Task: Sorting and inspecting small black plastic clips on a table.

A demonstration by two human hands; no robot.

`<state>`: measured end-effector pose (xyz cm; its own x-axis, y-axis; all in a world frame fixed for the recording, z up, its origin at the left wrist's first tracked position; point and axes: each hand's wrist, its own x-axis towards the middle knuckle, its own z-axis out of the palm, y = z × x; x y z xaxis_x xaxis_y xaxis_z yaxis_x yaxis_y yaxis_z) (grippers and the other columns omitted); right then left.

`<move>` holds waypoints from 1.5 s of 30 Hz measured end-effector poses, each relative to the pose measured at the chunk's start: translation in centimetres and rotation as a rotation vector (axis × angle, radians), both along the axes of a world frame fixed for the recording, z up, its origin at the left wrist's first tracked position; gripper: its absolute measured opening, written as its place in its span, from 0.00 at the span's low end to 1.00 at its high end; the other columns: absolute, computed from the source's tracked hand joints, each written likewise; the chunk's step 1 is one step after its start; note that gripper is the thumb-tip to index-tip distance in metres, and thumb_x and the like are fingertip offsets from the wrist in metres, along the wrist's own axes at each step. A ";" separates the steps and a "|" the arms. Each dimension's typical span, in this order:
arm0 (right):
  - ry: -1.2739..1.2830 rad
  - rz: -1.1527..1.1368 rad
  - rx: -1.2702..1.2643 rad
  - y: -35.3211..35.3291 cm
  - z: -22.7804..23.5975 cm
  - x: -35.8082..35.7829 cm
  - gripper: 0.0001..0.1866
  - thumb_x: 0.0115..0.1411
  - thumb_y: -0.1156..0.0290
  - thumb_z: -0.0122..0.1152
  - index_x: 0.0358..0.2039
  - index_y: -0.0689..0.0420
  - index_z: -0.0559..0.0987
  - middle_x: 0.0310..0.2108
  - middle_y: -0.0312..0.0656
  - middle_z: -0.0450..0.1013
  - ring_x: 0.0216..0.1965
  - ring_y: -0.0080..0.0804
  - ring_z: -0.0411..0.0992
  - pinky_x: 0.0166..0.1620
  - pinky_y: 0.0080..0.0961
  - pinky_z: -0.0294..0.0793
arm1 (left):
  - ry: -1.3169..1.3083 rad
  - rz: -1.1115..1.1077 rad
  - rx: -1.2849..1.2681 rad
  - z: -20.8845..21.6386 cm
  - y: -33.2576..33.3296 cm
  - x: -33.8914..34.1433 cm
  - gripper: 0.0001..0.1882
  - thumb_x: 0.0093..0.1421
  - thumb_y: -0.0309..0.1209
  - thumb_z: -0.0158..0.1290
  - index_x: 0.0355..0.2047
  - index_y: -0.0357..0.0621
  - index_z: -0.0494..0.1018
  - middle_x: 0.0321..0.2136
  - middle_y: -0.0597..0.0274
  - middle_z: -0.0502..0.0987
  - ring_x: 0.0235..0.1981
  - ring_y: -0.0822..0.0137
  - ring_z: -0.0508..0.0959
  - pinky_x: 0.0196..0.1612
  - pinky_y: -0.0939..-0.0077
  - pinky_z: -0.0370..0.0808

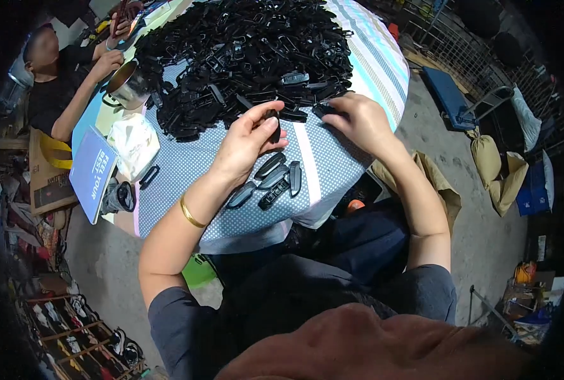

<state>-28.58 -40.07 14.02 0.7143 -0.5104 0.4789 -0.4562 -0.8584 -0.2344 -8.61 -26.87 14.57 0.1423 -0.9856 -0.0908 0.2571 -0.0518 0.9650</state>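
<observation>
Over the bench (180,183), the left hand (251,134) had its grip clamped on a black piece (273,126), toward two o'clock. A second piece (320,109) lay at the right hand's (362,120) nine o'clock, that grip's closure unclear.

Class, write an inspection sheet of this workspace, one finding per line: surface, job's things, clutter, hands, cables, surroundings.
Surface: table covered with a striped and dotted cloth.
Job's things: large pile of black parts; a small group of similar parts lies apart, nearer the person.
Clutter: metal mug, white plastic bag and blue book at the table's left.
Hands: left hand pinches a black piece; right hand is at the pile's near edge, its grip unclear.
Cables: nothing seen.
Surroundings: another person sits at left; shoe rack lower left; blue flatbed cart and beige sack at right.
</observation>
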 end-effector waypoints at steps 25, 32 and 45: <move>-0.264 0.162 -0.201 -1.0 1.1 4.5 0.07 0.44 0.77 0.62 0.26 0.58 0.74 0.35 0.40 0.71 0.34 0.38 0.71 0.36 0.31 0.72 | -0.396 0.047 -0.220 -0.8 -0.4 1.1 0.15 0.58 0.23 0.49 0.47 0.35 0.69 0.46 0.60 0.69 0.36 0.72 0.76 0.44 0.80 0.72; -0.267 0.416 -0.054 3.5 3.6 3.6 0.15 0.43 0.79 0.63 0.35 0.60 0.75 0.35 0.43 0.73 0.37 0.35 0.73 0.38 0.26 0.73 | -0.236 0.025 -0.207 -0.3 0.0 0.3 0.15 0.58 0.23 0.50 0.47 0.36 0.70 0.43 0.62 0.73 0.38 0.77 0.74 0.42 0.84 0.72; -0.489 0.323 0.450 5.4 1.8 3.7 0.13 0.48 0.79 0.63 0.36 0.65 0.76 0.36 0.43 0.72 0.34 0.26 0.73 0.35 0.19 0.76 | -0.356 0.113 -0.307 0.4 0.6 -0.1 0.15 0.53 0.22 0.55 0.43 0.38 0.74 0.35 0.66 0.73 0.37 0.77 0.73 0.41 0.86 0.70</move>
<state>-24.88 -34.66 15.79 0.6209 -0.5329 0.5749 0.0491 -0.7055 -0.7070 -8.70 -26.26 15.00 0.2191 -0.9360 0.2755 -0.1041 0.2583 0.9604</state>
